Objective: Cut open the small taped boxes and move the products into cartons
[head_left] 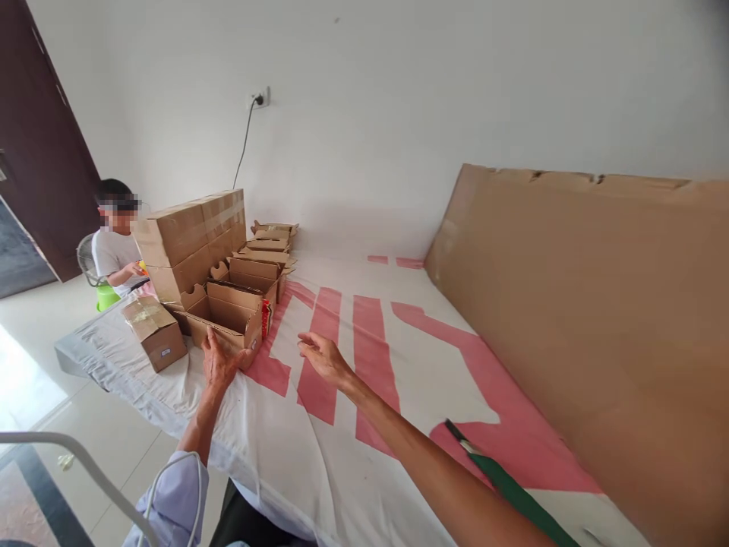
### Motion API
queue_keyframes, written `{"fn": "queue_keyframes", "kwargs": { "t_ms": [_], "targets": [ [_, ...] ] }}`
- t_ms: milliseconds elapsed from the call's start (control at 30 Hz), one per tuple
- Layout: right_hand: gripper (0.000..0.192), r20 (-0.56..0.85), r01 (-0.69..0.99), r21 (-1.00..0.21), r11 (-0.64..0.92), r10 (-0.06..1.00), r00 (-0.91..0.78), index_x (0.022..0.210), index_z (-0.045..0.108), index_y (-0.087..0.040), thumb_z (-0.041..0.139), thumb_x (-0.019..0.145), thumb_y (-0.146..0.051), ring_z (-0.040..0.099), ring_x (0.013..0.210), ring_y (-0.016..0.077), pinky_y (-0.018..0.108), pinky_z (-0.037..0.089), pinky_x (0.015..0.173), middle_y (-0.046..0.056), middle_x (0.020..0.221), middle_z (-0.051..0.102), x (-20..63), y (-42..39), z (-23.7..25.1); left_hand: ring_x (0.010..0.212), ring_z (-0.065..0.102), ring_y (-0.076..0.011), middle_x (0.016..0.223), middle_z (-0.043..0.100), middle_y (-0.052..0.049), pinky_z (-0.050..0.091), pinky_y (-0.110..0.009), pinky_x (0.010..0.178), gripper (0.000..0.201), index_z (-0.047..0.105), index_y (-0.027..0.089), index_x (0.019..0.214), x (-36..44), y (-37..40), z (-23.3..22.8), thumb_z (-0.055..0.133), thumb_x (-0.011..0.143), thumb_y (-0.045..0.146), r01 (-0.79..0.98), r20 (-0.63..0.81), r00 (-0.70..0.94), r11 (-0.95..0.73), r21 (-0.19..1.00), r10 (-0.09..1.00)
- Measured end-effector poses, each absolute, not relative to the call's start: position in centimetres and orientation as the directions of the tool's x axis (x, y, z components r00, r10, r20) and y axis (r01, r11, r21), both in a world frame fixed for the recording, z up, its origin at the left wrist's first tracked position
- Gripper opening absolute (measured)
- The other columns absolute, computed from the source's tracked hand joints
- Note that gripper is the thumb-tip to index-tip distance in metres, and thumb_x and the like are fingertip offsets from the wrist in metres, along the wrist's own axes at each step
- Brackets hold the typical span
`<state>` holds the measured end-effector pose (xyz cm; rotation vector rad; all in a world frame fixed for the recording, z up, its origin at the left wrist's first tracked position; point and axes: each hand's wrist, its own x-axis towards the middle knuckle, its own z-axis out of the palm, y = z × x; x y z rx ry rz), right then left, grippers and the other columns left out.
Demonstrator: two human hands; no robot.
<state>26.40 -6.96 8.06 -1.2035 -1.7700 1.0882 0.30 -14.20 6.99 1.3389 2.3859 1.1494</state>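
At far left, a person in a white short-sleeved shirt is sitting beyond the tabletop, which white cloth with large red print is covering. A closed, taped brown cardboard box is standing near the left edge, just beside a stack of sealed brown cardboard boxes. The left hand is touching the near wall of an open-topped brown cardboard box, its grip spreading open. This box is standing upright, heading a row of similar open brown boxes. The right hand is hovering over the cloth to the right, its grip open, fingers loosely extending leftward. Farther right, a green, dark-tipped elongated item is lying near the right forearm, and a large brown cardboard sheet is standing along the tabletop.
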Motion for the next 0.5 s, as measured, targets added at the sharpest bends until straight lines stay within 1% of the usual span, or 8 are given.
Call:
{"fn": "queue_keyframes", "kwargs": {
  "t_ms": [100, 200, 267, 300, 333, 400, 433, 500],
  "targets": [
    [0.044, 0.106, 0.297, -0.931, 0.212, 0.936, -0.335, 0.129, 0.072, -0.017, 0.057, 0.094, -0.041, 0.079, 0.108, 0.0301, 0.045, 0.061, 0.099, 0.018, 0.125, 0.078, 27.1, -9.3, 6.6, 0.137, 0.063, -0.0447, 0.163, 0.045, -0.029, 0.054, -0.051, 0.107, 0.126, 0.018, 0.015, 0.173, -0.8, -15.5, 6.5, 0.091, 0.078, 0.052, 0.671, 0.213, -0.546, 0.271, 0.69, 0.81],
    [0.044, 0.098, 0.249, -0.951, 0.184, 0.942, -0.321, 0.122, 0.072, -0.019, 0.059, 0.091, -0.048, 0.077, 0.115, 0.0327, 0.047, 0.06, 0.103, 0.018, 0.124, 0.079, 27.9, -11.3, 5.5, 0.126, 0.069, -0.0412, 0.158, 0.049, -0.026, 0.057, -0.051, 0.101, 0.121, 0.022, 0.017, 0.172, -1.8, -16.6, 6.2, 0.091, 0.078, 0.049, 0.69, 0.237, -0.525, 0.246, 0.68, 0.817],
    [0.044, 0.082, 0.245, -0.956, 0.163, 0.947, -0.311, 0.118, 0.073, -0.021, 0.06, 0.089, -0.052, 0.076, 0.112, 0.0337, 0.048, 0.06, 0.103, 0.017, 0.118, 0.08, 28.6, -12.1, 4.8, 0.125, 0.069, -0.0388, 0.157, 0.05, -0.024, 0.058, -0.051, 0.1, 0.113, 0.029, 0.018, 0.169, -2.3, -17.3, 6.3, 0.09, 0.079, 0.045, 0.71, 0.267, -0.511, 0.226, 0.666, 0.817],
    [0.044, 0.075, 0.248, -0.956, 0.156, 0.949, -0.307, 0.117, 0.072, -0.022, 0.06, 0.088, -0.054, 0.076, 0.111, 0.0338, 0.048, 0.06, 0.102, 0.017, 0.116, 0.08, 28.9, -12.4, 4.4, 0.125, 0.068, -0.0375, 0.155, 0.051, -0.022, 0.058, -0.05, 0.1, 0.104, 0.034, 0.019, 0.167, -2.6, -17.7, 6.6, 0.088, 0.08, 0.041, 0.729, 0.292, -0.502, 0.216, 0.649, 0.815],
    [0.046, 0.069, 0.249, -0.957, 0.149, 0.951, -0.302, 0.116, 0.072, -0.022, 0.06, 0.088, -0.056, 0.076, 0.11, 0.0338, 0.047, 0.06, 0.101, 0.016, 0.115, 0.08, 29.2, -12.6, 4.0, 0.125, 0.068, -0.0364, 0.151, 0.053, -0.02, 0.059, -0.05, 0.101, 0.093, 0.041, 0.019, 0.163, -3.0, -18.2, 7.1, 0.085, 0.082, 0.037, 0.756, 0.326, -0.492, 0.211, 0.619, 0.807],
    [0.046, 0.048, 0.25, -0.961, 0.118, 0.961, -0.272, 0.113, 0.072, -0.023, 0.061, 0.085, -0.058, 0.076, 0.109, 0.0346, 0.047, 0.062, 0.097, 0.015, 0.112, 0.08, 29.8, -13.0, 3.3, 0.128, 0.064, -0.0356, 0.143, 0.057, -0.016, 0.057, -0.049, 0.105, 0.069, 0.055, 0.021, 0.15, -4.0, -19.1, 8.6, 0.077, 0.085, 0.029, 0.829, 0.43, -0.471, 0.221, 0.513, 0.77],
    [0.045, 0.034, 0.249, -0.963, 0.099, 0.967, -0.254, 0.111, 0.072, -0.024, 0.06, 0.084, -0.057, 0.076, 0.109, 0.0349, 0.046, 0.063, 0.094, 0.015, 0.111, 0.08, 30.0, -13.2, 3.3, 0.13, 0.062, -0.0362, 0.139, 0.059, -0.016, 0.055, -0.05, 0.109, 0.058, 0.061, 0.021, 0.144, -4.8, -19.6, 9.6, 0.074, 0.087, 0.026, 0.866, 0.489, -0.455, 0.24, 0.439, 0.744],
    [0.037, 0.024, 0.254, -0.964, 0.081, 0.976, -0.218, 0.104, 0.072, -0.025, 0.059, 0.085, -0.054, 0.077, 0.104, 0.0346, 0.046, 0.064, 0.088, 0.014, 0.105, 0.08, 30.2, -14.0, 4.1, 0.137, 0.055, -0.0399, 0.14, 0.058, -0.017, 0.05, -0.056, 0.115, 0.045, 0.067, 0.022, 0.135, -6.9, -20.2, 11.9, 0.071, 0.09, 0.028, 0.899, 0.577, -0.437, 0.318, 0.301, 0.69]
  ]
}}
